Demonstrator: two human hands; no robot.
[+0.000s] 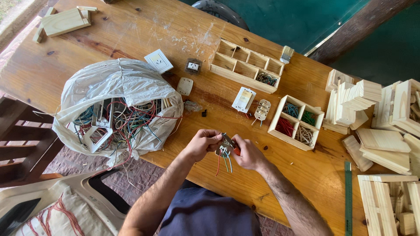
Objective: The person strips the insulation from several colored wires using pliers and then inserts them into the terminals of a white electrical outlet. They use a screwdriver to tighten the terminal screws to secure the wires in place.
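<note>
Over the near edge of the wooden surface (131,32), the person holds a small electrical module (224,147) between both hands, lifted just clear of the wood. The left hand (202,144) has its fingers closed on the module's left side and top; the right hand (247,154) has its fingers closed on the right side, where something orange shows against the palm (whether it is a tool handle or part of the piece cannot be told). Short wires (224,162), red, green and blue, hang loose from the underside.

The module looks light and rigid, a small plastic body that should take a firm pinch, though its thin edges and clips may be brittle. The best hold is probably on the flat sides of the body, as now, not on the wires: these are limp and would likely slip or pull at their terminals.

Well to the left lies an open white plastic bag (113,83) full of tangled wire and white frames. Beyond the hands sit a white switch plate (243,99), a square wooden tray (296,122) with coiled wires sorted by colour, and a long wooden tray (246,65). Stacked wood offcuts (376,144) fill the right side.
</note>
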